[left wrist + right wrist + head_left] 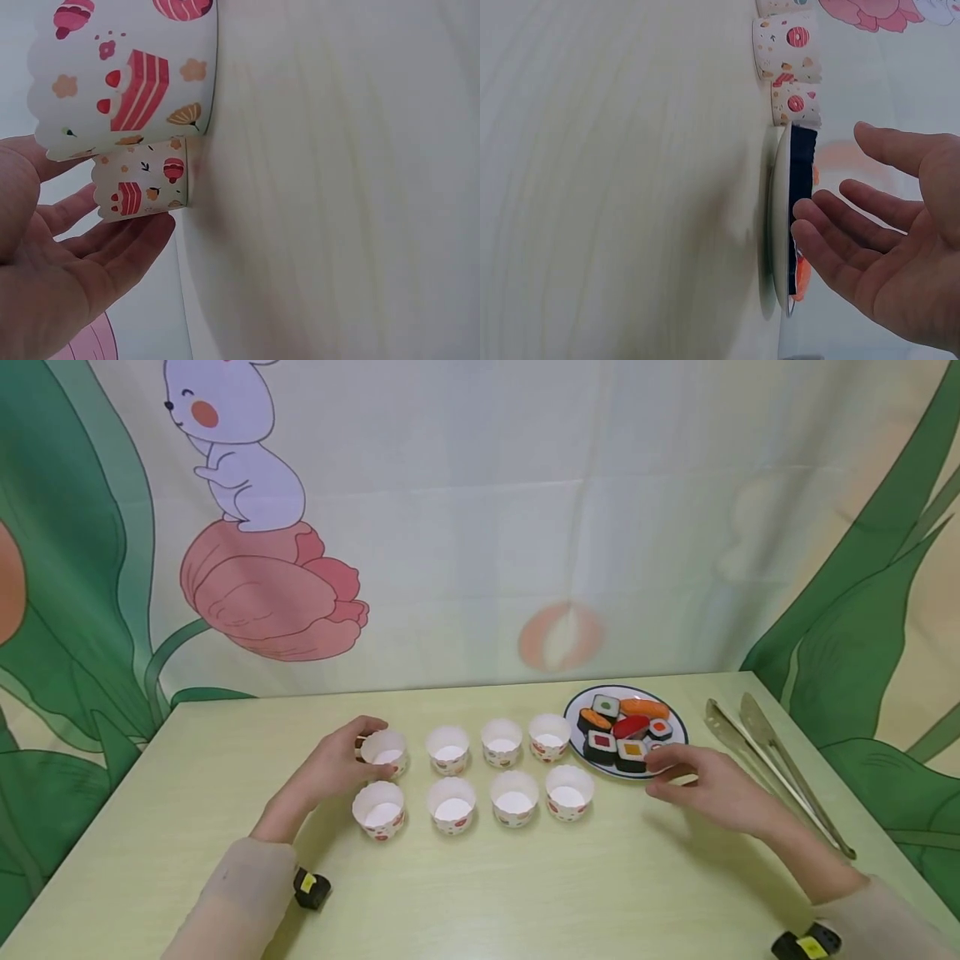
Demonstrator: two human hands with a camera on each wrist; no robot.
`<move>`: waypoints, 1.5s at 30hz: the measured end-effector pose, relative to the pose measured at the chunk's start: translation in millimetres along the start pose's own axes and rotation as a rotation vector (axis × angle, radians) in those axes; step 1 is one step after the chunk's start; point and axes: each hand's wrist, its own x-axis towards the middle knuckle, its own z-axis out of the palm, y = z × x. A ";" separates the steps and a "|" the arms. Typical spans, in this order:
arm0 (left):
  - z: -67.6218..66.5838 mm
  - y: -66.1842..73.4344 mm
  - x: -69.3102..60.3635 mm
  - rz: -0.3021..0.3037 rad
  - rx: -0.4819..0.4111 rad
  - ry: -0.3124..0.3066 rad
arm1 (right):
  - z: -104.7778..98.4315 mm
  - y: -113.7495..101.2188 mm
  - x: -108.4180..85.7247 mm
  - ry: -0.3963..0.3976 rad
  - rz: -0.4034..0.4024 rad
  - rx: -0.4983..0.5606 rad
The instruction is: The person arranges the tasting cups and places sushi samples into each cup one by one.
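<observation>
Standing nearest, four white paper cups with scalloped rims and red prints (pixel 452 808) are forming a row midway across the counter (pixel 480 902). To their right, the right hand (pixel 705 785) is hovering open and empty, fingers loosely bent, by a round white plate with a dark-blue rim (pixel 679 733). Silver metal tongs (pixel 765 733) are lying along the counter's right edge. Farther back, the left hand (pixel 337 760) is pinching the leftmost back-row cup (pixel 386 750) between thumb and fingers. Keeping that pinch light is probably mattering most: thin paper may be denting easily, and the cup in front is sitting close. Toward the far right corner, the plate is carrying assorted sushi pieces (pixel 631 727). Beyond the far edge, a pale printed cloth (pixel 465 593) is hanging.
</observation>
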 end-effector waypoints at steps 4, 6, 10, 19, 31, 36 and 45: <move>-0.8 1.7 -0.4 -0.002 -0.003 -0.003 | -7.0 3.1 -4.4 0.044 0.005 -0.037; -1.0 1.8 -0.2 -0.013 -0.014 -0.008 | -11.0 4.8 -6.1 0.056 0.005 -0.050; -1.9 -1.2 0.5 -0.046 -0.076 -0.035 | -18.1 7.6 -9.8 0.062 0.018 -0.052; -3.6 -6.0 3.2 -0.077 -0.103 -0.065 | -28.1 14.9 -16.8 0.099 0.052 -0.093; -3.9 -7.6 4.1 -0.067 -0.100 -0.084 | -39.3 25.3 -21.2 0.190 0.146 -0.220; -4.4 -6.3 3.4 -0.061 -0.100 -0.085 | -41.1 32.1 -23.9 0.235 0.187 -0.249; -4.1 -4.3 3.2 -0.056 -0.089 -0.084 | -44.6 46.7 -25.9 0.307 0.220 -0.262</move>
